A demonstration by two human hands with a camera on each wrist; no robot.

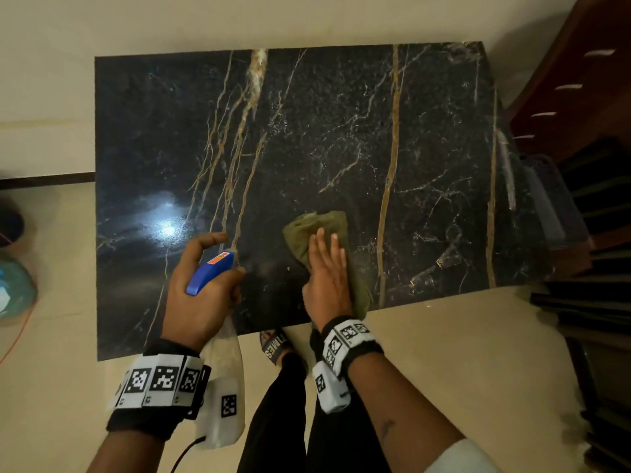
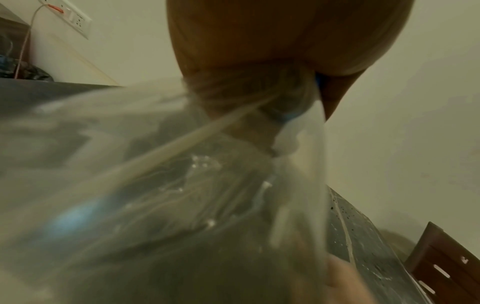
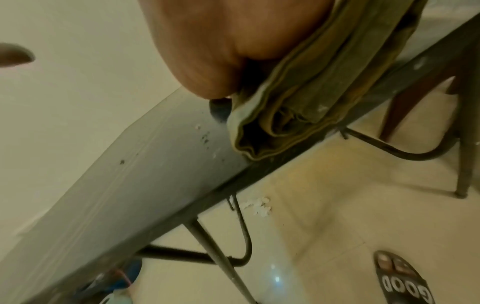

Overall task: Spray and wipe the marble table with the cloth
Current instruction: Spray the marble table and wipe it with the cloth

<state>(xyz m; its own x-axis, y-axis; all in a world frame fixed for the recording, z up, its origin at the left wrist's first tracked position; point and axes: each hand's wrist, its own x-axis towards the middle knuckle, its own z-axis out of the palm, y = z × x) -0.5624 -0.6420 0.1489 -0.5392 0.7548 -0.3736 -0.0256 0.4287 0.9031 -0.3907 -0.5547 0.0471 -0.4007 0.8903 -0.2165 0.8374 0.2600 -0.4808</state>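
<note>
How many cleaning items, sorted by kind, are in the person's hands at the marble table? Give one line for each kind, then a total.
Spray bottle: 1, held in the left hand
Cloth: 1, olive green, under the right hand on the marble table
Total: 2

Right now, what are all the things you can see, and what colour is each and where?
marble table: one, black with gold and white veins, centre of the room
cloth: one, olive green, folded on the table's near edge
spray bottle: one, clear with a blue head, over the table's near edge
wooden chair: one, dark brown, right of the table
sandal: one, black with white letters, on the floor by the table
left hand: grips the spray bottle
right hand: flat fingers press the cloth
</note>
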